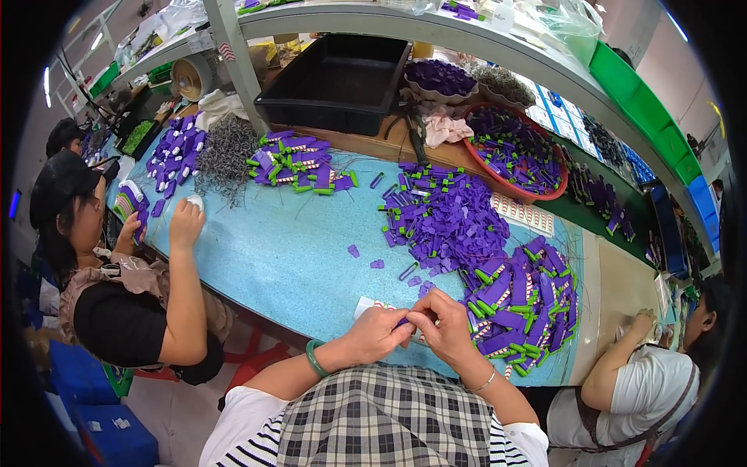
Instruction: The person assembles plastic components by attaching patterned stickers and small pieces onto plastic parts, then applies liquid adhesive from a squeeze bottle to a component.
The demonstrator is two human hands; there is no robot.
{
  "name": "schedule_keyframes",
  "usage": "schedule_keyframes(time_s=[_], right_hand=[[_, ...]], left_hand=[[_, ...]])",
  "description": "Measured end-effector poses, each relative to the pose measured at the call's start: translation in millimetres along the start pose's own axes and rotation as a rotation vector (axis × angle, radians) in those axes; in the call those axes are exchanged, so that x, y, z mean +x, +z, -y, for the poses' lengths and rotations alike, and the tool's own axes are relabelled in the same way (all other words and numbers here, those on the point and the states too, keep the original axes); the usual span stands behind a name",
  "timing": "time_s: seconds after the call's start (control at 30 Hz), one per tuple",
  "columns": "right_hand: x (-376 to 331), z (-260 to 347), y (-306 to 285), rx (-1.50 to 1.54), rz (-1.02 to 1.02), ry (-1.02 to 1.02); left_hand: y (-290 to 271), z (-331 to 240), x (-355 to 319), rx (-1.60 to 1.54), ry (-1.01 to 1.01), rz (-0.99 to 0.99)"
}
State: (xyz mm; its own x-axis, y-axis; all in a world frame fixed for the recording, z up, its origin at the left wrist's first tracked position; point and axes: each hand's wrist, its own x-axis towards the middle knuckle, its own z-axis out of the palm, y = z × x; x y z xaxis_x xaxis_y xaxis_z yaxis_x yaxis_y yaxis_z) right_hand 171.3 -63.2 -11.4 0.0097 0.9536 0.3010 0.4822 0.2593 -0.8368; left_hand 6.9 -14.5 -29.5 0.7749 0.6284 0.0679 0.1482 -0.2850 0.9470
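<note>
My left hand [379, 333] and my right hand [442, 323] meet close to my body at the table's near edge. Both are closed, fingertips pinched around a small purple plastic piece [403, 321], most of it covered by the fingers. Under the hands lies a white sheet with red marks [364, 307], partly hidden. Just right of my right hand is a heap of purple and green plastic parts with striped strips [521, 303]. Beyond the hands spreads a pile of small loose purple pieces [455, 222], a few scattered toward me.
A red basin [516, 192] of purple and green parts stands behind the pile, beside a sticker sheet [523, 215]. Pliers [417, 140] lie near a black tray [334, 82]. Co-workers sit left [128, 303] and right [646, 381]. A shelf [436, 31] spans above.
</note>
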Motion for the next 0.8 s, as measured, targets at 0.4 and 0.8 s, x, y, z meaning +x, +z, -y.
schedule_keyframes(time_s=[0.4, 0.8], right_hand=[[1.7, -12.0, -13.1, -0.234, -0.140, -0.041], [67.5, -15.6, -35.5, -0.679, -0.055, -0.659]], left_hand=[[-94.7, 5.6, 4.4, -0.799, 0.273, -1.022], [-90.3, 30.2, -15.4, -0.794, 0.170, -1.069]])
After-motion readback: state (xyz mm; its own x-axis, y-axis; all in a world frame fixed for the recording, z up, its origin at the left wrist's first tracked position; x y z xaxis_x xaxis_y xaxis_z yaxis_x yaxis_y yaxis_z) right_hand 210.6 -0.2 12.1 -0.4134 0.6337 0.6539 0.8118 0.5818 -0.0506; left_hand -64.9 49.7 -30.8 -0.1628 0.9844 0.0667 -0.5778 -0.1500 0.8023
